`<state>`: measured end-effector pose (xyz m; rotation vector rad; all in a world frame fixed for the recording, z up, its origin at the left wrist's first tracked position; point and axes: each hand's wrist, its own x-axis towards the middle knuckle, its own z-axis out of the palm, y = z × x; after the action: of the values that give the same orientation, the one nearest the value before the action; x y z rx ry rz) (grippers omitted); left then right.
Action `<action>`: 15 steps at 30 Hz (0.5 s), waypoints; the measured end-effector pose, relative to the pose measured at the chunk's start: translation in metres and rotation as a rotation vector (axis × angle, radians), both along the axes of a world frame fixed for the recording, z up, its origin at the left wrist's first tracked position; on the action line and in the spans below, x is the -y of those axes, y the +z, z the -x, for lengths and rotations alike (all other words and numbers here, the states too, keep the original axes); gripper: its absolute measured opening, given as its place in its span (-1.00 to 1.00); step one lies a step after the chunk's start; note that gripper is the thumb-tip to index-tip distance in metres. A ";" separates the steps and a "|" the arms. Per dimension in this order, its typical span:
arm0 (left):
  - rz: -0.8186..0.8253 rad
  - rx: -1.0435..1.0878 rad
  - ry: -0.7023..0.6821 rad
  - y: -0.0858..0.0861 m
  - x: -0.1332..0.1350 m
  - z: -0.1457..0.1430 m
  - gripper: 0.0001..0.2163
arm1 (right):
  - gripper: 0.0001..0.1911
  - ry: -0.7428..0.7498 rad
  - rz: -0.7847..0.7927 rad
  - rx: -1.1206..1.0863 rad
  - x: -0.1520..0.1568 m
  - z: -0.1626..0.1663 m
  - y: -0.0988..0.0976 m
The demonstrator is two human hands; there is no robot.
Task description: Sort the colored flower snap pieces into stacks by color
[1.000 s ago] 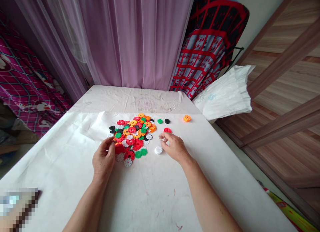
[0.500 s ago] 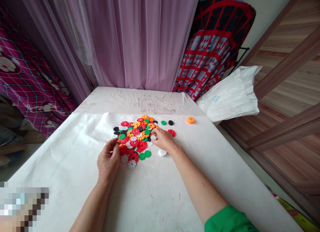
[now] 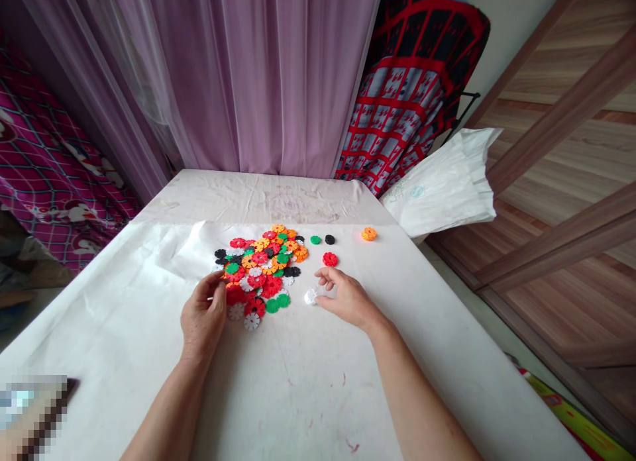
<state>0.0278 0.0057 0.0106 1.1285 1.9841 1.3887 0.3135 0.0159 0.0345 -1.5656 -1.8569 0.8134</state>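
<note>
A pile of flat, notched plastic discs (image 3: pixel 261 265) in red, orange, green, black and white lies on the white-covered table (image 3: pixel 298 381). My left hand (image 3: pixel 203 315) rests at the pile's left edge with its fingers curled together; what they hold is hidden. My right hand (image 3: pixel 348 297) sits right of the pile, thumb and forefinger pinched on a white disc (image 3: pixel 311 296) that touches the table. Beyond this hand lie single discs, apart from the pile: a red disc (image 3: pixel 330 259), a green disc (image 3: pixel 315 240), a black disc (image 3: pixel 330 239) and an orange disc (image 3: pixel 369 234).
Purple curtains (image 3: pixel 258 77) hang behind the table. A red and black patterned cloth (image 3: pixel 417 97) drapes over a rack at the back right, with a white plastic bag (image 3: pixel 447 186) below it. Wooden panels stand at the right. A pink patterned fabric (image 3: pixel 50 176) lies to the left.
My right hand reached into the pile's right side, then drew back to the white disc beside it. My left hand stayed at the pile's left edge.
</note>
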 end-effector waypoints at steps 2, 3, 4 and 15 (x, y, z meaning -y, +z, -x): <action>0.009 0.003 -0.001 0.001 0.000 0.000 -0.60 | -0.53 0.008 0.008 0.064 0.000 0.006 0.002; 0.012 0.005 0.000 0.001 0.000 -0.001 -0.60 | -0.53 0.010 0.013 0.086 -0.001 0.008 0.003; 0.014 0.006 0.001 0.002 0.000 -0.001 -0.60 | -0.54 0.013 0.014 0.103 -0.002 0.010 0.003; -0.009 0.003 0.009 0.000 0.000 -0.001 -0.60 | -0.61 0.012 -0.058 0.065 -0.010 0.001 0.001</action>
<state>0.0292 0.0062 0.0111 1.1217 1.9851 1.4049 0.3123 0.0260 0.0357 -1.5636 -1.9200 0.7158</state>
